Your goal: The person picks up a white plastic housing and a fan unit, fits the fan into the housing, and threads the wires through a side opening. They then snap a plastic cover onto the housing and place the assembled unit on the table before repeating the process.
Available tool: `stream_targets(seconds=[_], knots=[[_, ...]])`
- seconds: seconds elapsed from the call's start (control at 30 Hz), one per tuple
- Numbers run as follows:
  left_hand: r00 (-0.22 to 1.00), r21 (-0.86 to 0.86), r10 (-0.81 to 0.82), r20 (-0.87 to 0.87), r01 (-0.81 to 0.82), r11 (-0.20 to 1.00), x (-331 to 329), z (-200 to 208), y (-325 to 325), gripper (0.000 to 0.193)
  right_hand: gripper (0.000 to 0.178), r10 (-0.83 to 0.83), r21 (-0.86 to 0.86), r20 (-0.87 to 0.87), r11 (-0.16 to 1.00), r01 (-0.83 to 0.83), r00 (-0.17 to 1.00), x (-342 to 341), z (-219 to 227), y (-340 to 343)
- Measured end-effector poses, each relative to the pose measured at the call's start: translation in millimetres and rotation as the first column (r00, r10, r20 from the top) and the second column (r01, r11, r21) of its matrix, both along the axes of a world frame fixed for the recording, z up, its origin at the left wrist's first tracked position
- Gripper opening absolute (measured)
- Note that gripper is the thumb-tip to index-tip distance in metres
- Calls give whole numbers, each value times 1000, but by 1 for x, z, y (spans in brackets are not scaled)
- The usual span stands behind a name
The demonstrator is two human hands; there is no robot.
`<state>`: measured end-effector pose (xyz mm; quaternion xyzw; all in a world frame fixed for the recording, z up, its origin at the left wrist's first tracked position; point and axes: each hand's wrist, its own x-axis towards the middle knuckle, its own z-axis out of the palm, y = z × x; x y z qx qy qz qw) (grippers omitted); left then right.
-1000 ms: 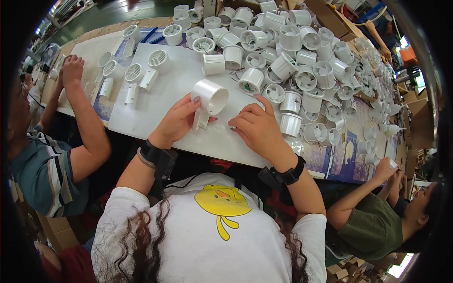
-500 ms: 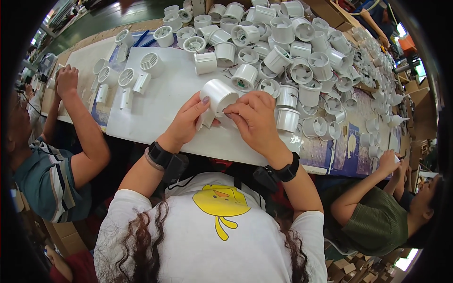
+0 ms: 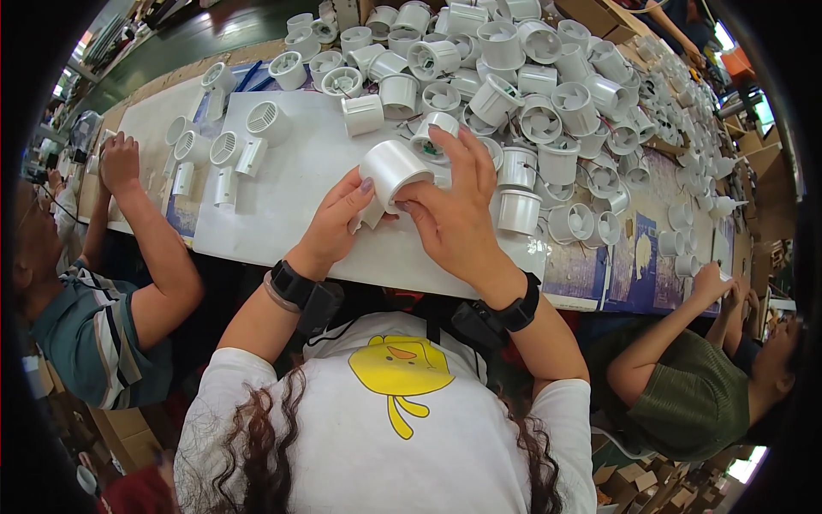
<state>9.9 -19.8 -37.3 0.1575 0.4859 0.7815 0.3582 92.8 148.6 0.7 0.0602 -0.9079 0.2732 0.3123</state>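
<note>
1. Smooth white sheeting lies before us; beyond it, glossy white plastic cylinders with finned insides form a jumbled heap.
2. Our left hand curls closed around a smooth, hollow white plastic housing, above the sheeting.
3. Our right hand stays half open at its round mouth, fingers raised; we cannot tell whether it grips anything.

Wearing white short-sleeved T-shirt with yellow cartoon-bird print, 2 black wrist straps carrying boxy black modules, pale bangle on left. Showing long, wavy dark hair, painted nails.
</note>
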Motion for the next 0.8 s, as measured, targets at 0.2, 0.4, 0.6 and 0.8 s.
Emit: stream_targets(seconds=[0.2, 0.4, 0.6, 0.8], knots=[[999, -2, -49, -5, 49, 999, -5, -2, -3, 44, 18, 94, -92, 81, 992, -86, 992, -6, -4, 5], [998, -29, -53, -28, 52, 998, -7, -5, -3, 42, 17, 117, -40, 113, 993, -113, 987, -5, 4, 7], [999, -18, -37, -7, 37, 999, -6, -8, -1, 43, 16, 135, 147, 73, 978, -144, 988, -4, 10, 6], [1000, -4, -3, -26, 3, 1000, -3, -8, 2, 42, 13, 145, 102, 76, 983, -152, 987, -1, 13, 4]])
